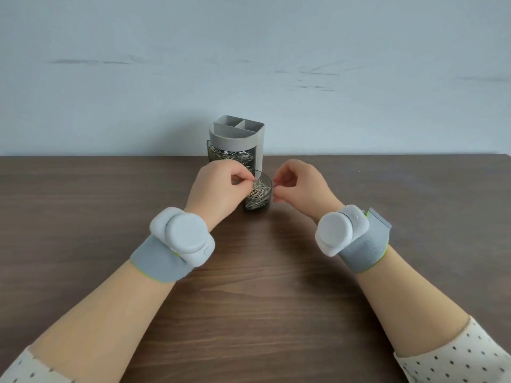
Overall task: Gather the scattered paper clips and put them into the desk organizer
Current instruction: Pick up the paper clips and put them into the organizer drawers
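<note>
A small clear cup (258, 201) holding several silver paper clips (260, 190) stands on the brown desk (249, 286). Just behind it is the grey desk organizer (237, 135), with open compartments on top and a clear lower section full of clips. My left hand (221, 186) hovers over the cup's left rim, thumb and forefinger pinching a few clips at the top of the pile. My right hand (301, 186) is beside the cup's right wall with its fingers curled and nothing visible in them. I cannot tell whether its fingertips touch the cup.
A pale wall rises right behind the organizer at the desk's far edge. Both wrists wear grey bands with white round devices. One tiny speck lies on the desk at the far right (359, 171).
</note>
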The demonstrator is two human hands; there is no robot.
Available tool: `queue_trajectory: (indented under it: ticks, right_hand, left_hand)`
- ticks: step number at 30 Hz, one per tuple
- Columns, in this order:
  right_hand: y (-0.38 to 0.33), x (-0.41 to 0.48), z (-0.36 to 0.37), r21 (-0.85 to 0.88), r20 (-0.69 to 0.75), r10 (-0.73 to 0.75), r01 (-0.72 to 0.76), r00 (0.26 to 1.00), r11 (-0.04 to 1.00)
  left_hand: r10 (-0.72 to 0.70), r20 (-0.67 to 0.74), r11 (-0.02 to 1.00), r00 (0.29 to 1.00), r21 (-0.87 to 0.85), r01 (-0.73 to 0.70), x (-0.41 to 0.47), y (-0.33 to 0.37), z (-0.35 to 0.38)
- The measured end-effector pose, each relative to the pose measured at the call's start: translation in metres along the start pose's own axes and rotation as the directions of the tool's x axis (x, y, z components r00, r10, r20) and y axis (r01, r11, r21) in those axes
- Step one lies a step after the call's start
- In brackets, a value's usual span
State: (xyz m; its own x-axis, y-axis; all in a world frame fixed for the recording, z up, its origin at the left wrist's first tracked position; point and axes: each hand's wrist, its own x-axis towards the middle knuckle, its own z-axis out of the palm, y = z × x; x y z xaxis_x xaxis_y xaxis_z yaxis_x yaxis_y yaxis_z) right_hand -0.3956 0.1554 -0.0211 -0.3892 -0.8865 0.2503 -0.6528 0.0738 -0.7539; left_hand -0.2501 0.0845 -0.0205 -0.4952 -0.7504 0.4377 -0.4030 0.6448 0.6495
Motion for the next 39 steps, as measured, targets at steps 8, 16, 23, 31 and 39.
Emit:
queue_trajectory:
  ticks: [8, 16, 23, 31, 39]
  right_hand:
    - [-0.010, -0.010, 0.020, 0.020, 0.222, -0.074, 0.071, 0.972, 0.997]
    - [-0.015, 0.008, 0.038, -0.051, 0.081, -0.043, 0.047, 0.996, 0.998]
    - [-0.015, 0.026, 0.050, -0.116, -0.064, -0.021, 0.013, 0.998, 0.993]
    - [-0.007, 0.049, 0.046, -0.119, -0.044, -0.036, 0.030, 0.998, 0.992]
    - [-0.005, 0.062, 0.048, -0.053, -0.082, 0.071, -0.075, 0.994, 0.996]
  left_hand:
    - [-0.503, -0.041, 0.611, 0.863, -0.723, 0.322, 0.041, -0.033, -0.028]
    - [-0.394, 0.139, 0.470, 0.908, -0.819, 0.329, 0.061, -0.037, 0.010]
    - [-0.570, 0.025, 0.373, 0.821, -0.883, 0.286, 0.075, -0.041, 0.024]
    - [-0.700, -0.084, 0.363, 0.710, -0.897, 0.252, 0.099, -0.046, 0.035]
    - [-0.726, -0.143, 0.406, 0.673, -0.878, 0.252, 0.102, -0.047, 0.037]
